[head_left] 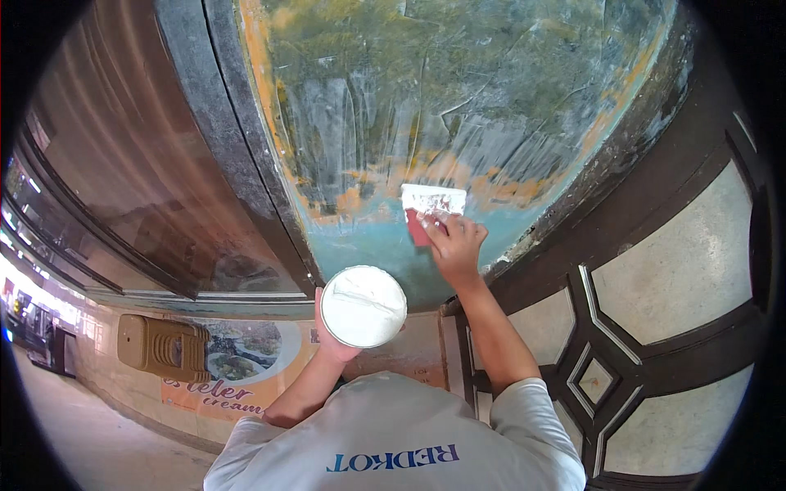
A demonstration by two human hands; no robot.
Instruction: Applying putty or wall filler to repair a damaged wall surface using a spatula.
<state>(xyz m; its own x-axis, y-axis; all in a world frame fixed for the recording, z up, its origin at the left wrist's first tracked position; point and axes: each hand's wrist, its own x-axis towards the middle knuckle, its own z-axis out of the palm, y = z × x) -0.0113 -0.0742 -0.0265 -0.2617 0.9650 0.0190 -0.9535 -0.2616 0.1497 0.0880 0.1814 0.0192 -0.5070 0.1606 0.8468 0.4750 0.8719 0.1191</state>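
White paste (364,307) | round tub (367,345), left hand (332,342) cupped around | red flat scraper (417,230), right hand (458,245) pinching it | patchy wall (491,90)

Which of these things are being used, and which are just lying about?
In use:
red scraper, in the right hand
round tub, in the left hand
white paste, on scraper and in tub
patchy wall

Just nearby:
stacked tan seats
orange banner
dark door
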